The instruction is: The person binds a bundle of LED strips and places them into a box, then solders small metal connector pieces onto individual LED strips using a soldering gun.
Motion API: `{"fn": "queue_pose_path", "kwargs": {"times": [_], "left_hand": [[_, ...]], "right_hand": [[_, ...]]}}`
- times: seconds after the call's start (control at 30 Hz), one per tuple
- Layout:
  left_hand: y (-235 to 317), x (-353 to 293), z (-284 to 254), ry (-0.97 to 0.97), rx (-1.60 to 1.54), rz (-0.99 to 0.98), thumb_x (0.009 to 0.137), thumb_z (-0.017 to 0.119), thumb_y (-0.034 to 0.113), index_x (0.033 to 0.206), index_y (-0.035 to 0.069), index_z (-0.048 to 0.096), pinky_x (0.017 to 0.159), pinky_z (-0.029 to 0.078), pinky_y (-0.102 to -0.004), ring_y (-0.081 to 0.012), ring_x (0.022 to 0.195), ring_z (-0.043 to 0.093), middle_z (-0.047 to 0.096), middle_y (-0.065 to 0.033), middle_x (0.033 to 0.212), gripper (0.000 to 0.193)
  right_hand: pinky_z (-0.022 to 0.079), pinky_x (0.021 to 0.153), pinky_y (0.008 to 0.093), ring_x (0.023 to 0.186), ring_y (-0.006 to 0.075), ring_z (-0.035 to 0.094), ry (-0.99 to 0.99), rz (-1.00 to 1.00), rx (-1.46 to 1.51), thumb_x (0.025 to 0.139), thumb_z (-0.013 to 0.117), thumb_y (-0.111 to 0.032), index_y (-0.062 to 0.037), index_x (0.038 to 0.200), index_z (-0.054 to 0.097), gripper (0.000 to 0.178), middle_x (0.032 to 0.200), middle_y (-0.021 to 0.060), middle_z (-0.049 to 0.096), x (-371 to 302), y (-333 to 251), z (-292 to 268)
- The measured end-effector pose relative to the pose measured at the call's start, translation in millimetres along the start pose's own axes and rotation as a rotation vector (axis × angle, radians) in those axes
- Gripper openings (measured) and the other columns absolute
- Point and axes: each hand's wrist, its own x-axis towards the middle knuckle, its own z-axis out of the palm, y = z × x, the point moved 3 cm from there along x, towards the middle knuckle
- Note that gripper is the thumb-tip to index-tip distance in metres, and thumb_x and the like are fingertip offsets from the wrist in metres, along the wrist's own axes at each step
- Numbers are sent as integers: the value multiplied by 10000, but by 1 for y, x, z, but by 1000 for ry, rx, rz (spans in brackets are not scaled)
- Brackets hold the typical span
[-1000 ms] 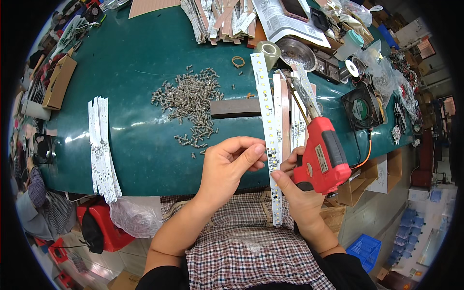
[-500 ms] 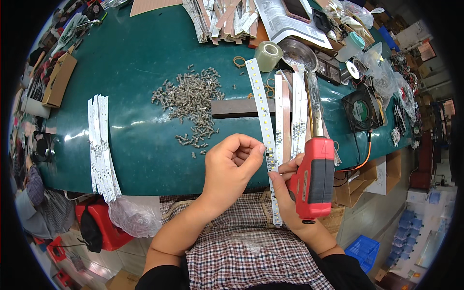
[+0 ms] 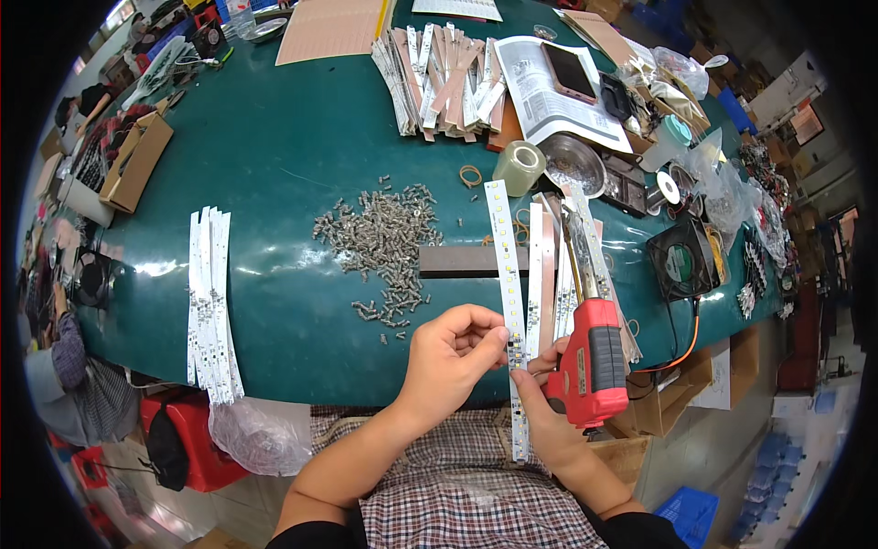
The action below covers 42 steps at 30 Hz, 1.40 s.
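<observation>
A narrow white LED strip board (image 3: 503, 265) stands nearly upright in front of me, lined with small yellowish LEDs and darker components lower down. My right hand (image 3: 546, 403) grips its lower part between thumb and fingers. The same hand also holds a red and black soldering gun (image 3: 593, 366), its metal tip pointing away over the table. My left hand (image 3: 455, 361) is closed in a pinch at the strip's left edge, beside the components; what the fingertips hold is too small to make out. Beyond it lies a heap of small metal cylindrical parts (image 3: 389, 238).
A dark grey bar (image 3: 462, 262) lies behind the strip. More strip boards (image 3: 212, 302) are stacked at left, with others (image 3: 444, 87) piled at the back. On the right are a tape roll (image 3: 519, 168), a metal bowl (image 3: 573, 165) and a black fan (image 3: 681, 259) with an orange cable.
The whole view has shifted, so table and hands sit lower in the picture and more of the table's far side shows. Both hands keep nearly the same pose at the strip.
</observation>
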Motion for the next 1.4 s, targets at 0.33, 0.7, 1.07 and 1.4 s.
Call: {"fn": "queue_pose_path", "kwargs": {"times": [0.33, 0.7, 1.07, 1.4], "left_hand": [[-14, 24, -14, 56, 114, -35, 921, 654, 85, 956, -25, 641, 609, 541, -223, -89, 679, 658, 682, -57, 799, 116], [-14, 31, -25, 285, 1019, 309, 804, 708, 115, 937, 47, 668, 594, 506, -342, -215, 586, 619, 672, -71, 854, 155], [-17, 36, -29, 173, 958, 423, 784, 690, 36, 1003, 104, 696, 522, 442, -259, -105, 522, 521, 654, -8, 877, 229], [-19, 37, -31, 168, 989, 443, 785, 682, 40, 1005, 112, 722, 526, 440, -260, -104, 539, 521, 633, -3, 823, 235]], "right_hand": [[501, 688, 230, 816, 98, 622, 41, 144, 24, 897, 642, 27, -24, 1248, 394, 433, 1050, 97, 593, -3, -9, -5], [528, 689, 328, 615, 104, 516, -167, 148, -9, 950, 596, -101, -7, 1253, 440, 354, 876, 65, 510, -37, -4, -56], [452, 515, 250, 590, 93, 537, -263, 102, -237, 944, 576, -14, -10, 1173, 509, 239, 853, 59, 560, -52, 31, -54], [417, 484, 225, 549, 81, 521, -279, 129, -243, 947, 577, -26, -9, 1044, 532, 109, 748, 30, 552, -44, 36, -43]]}}
